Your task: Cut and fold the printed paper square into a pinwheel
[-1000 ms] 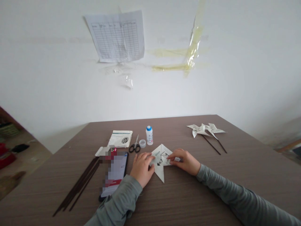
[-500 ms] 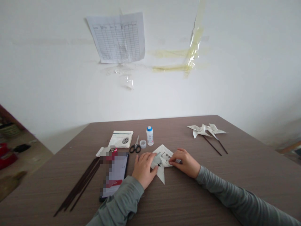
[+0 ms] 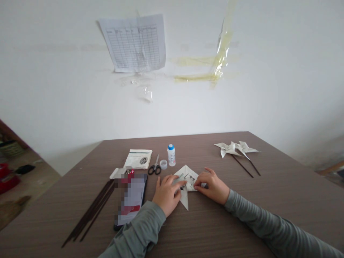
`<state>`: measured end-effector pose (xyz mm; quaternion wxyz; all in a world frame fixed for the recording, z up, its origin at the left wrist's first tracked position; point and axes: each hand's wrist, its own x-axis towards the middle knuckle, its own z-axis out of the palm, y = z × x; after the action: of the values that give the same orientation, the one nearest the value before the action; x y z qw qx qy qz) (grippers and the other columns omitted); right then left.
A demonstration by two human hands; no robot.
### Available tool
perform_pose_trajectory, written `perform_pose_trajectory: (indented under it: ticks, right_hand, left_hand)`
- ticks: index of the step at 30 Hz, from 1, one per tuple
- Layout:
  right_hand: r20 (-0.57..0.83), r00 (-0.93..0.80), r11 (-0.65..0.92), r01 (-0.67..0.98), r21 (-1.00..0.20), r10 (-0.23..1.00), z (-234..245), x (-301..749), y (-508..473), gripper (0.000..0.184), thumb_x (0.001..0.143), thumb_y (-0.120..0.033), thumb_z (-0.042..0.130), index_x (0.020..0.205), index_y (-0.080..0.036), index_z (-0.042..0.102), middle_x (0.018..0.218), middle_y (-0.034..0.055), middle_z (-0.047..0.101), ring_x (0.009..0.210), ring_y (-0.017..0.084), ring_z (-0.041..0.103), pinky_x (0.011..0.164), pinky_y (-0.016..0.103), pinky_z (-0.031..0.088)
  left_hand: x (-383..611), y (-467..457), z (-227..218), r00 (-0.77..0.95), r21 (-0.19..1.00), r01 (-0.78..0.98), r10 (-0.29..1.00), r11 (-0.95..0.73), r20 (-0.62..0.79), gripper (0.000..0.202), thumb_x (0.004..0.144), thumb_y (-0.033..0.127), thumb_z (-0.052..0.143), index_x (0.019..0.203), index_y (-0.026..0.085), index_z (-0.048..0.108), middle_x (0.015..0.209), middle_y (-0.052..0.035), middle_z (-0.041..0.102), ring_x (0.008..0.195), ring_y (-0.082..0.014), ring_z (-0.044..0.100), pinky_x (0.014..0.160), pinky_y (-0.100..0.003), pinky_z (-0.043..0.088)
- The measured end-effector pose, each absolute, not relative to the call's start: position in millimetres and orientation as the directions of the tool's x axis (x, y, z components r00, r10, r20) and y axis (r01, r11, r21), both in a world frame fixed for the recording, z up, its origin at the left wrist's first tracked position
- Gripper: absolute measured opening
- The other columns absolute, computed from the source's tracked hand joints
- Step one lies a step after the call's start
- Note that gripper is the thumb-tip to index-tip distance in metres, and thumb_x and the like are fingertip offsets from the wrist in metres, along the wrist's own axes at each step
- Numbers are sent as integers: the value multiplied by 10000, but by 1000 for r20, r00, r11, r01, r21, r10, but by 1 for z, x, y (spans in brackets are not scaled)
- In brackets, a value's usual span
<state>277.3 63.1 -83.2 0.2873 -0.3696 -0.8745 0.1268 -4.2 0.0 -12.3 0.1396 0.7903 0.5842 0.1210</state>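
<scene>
the folded paper (image 3: 190, 181) lies on the counter (image 3: 204, 233) between the two hands, one point aimed toward the wearer. the left hand (image 3: 166, 195) rests over its left part, fingers loosely spread; the right hand (image 3: 213, 186) has thumb and forefinger drawn close at the right edge, though whether paper is pinched between them is too small to tell.

to fold this cleanly, i'd let the left hand bear down evenly as an anchor while the right fingers line up the edge, then run a firm fingertip outward along the crease. lifting the left hand early would likely let the sheet skew.

just beyond the paper stand the white bottle (image 3: 171, 157) and a small clear cup (image 3: 163, 165), with scissors (image 3: 154, 169) beside them; best to keep the paper's upper corner off these. the paper pinwheels (image 3: 228, 148) lie well apart, to the right.
</scene>
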Motion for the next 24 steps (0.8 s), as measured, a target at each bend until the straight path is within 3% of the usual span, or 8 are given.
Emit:
perform_pose_trajectory:
  ticks: [5,10,15,24]
  right_hand:
    - [387,-568,687,580,-439,726,-80,278,61,75,1126,-235,944,1092,-298,965,996,31,946,1031,311,945,1476,855,495]
    - [404,-571,699,572,-428,715,-74,277,58,166,1090,-289,1008,1239,-362,1006,970,26,940,1025,329,964,1477,807,541]
    - [416,-583,717,561,-414,697,-70,276,56,122,1099,-301,978,1181,-385,1010,933,42,930,999,340,956,1453,757,582]
    - [393,-593,710,554,-435,703,-72,278,59,120,1114,-316,954,1198,-373,1017,963,42,935,1036,338,941,1496,788,509]
  left_hand:
    - [-6,1,-17,297,376,875,952,-305,81,629,1083,52,781,1537,434,989,1760,-116,869,1728,-481,726,1505,-986,402]
    - [-6,0,-18,304,354,882,949,-311,77,629,1080,59,788,1525,452,995,1760,-118,863,1723,-484,726,1501,-1012,375]
    - [-4,-1,-14,310,332,890,949,-312,62,651,1088,58,776,1557,461,982,1787,-120,850,1738,-485,714,1513,-994,371]
    - [-2,-4,-8,302,332,893,952,-303,56,665,1086,28,761,1543,452,993,1789,-112,850,1737,-508,722,1514,-992,382]
